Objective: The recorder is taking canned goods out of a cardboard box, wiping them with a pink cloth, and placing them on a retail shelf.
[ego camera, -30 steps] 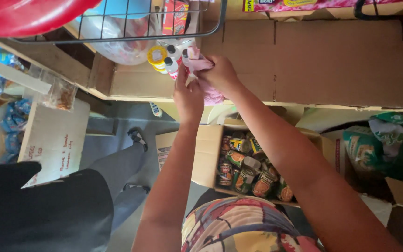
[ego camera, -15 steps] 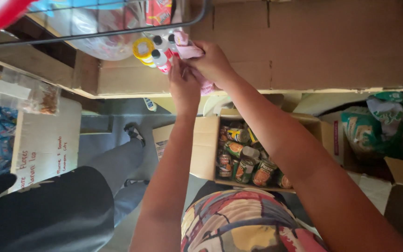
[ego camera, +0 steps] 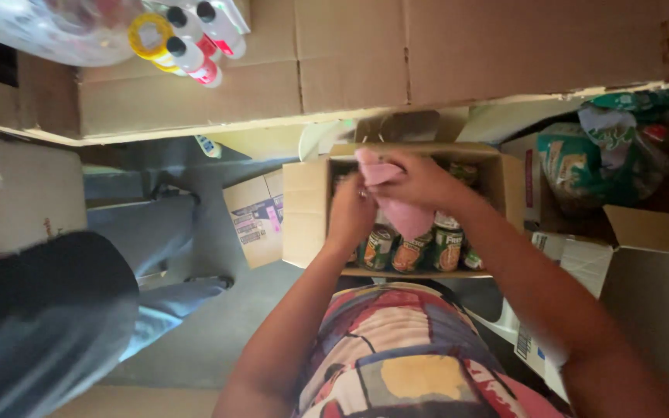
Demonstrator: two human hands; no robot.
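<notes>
Cardboard is all around me: a big flat sheet of cardboard (ego camera: pixel 466 46) up high, and below it an open brown box (ego camera: pixel 307 209) full of green cans (ego camera: pixel 381 248) standing in a row. Both my hands are over that box now. My right hand (ego camera: pixel 419 182) has its grip shut on a pink cloth (ego camera: pixel 396 209), and the cloth hangs down over the cans. My left hand (ego camera: pixel 350 213) pinches the same cloth from the other side, so its grip is closed on it too. The cans look packed and the box is not shut, so I think the cloth work over the box is only starting. A moment ago my hands were up high by the little white bottles (ego camera: pixel 195 39) and the yellow tape roll (ego camera: pixel 148 35), holding the pink cloth there. Now they have come down to the box, and the bottles sit far off at the top. A person in grey trousers (ego camera: pixel 148 232) stands to my left.
</notes>
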